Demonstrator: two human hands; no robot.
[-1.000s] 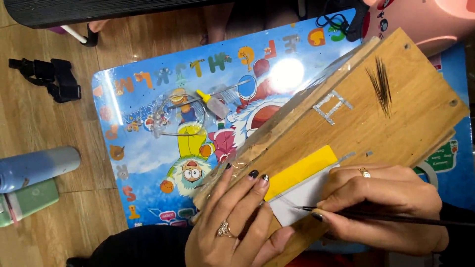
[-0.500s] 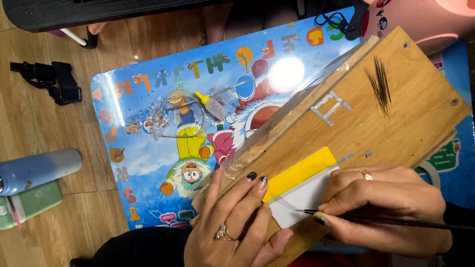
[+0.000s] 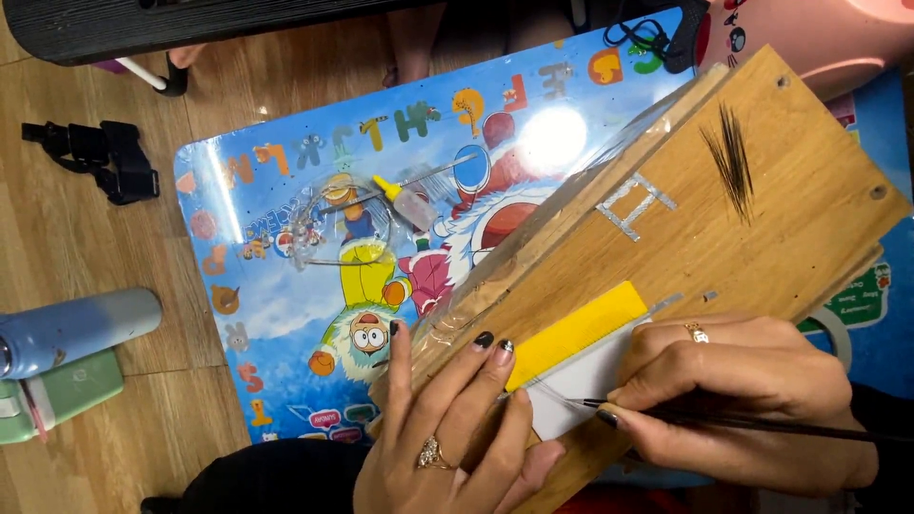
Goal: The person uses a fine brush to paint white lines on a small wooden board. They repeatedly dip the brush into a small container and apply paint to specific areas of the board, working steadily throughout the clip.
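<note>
While the head camera looks straight down, the left hand lies flat with fingers spread on the lower end of a wooden board, pressing it down; a ring sits on one finger and the nails are dark. At about three o'clock from it, the right hand is closed around a thin dark tool, pinched between thumb and fingers, its fine tip pointing toward nine o'clock. That tip rests over a white strip fixed on the board, just below a yellow strip that runs alongside it. Toward twelve o'clock on the board lies a small tuft of dark hairs, and at about eleven o'clock from the yellow strip there is a small frame of clear tape.

The board rests tilted across a colourful cartoon-printed surface. On it, at ten o'clock from the left hand, lies a small glue bottle with a yellow cap. Well off at nine o'clock, on the wooden floor, lie a blue bottle and a black clip.
</note>
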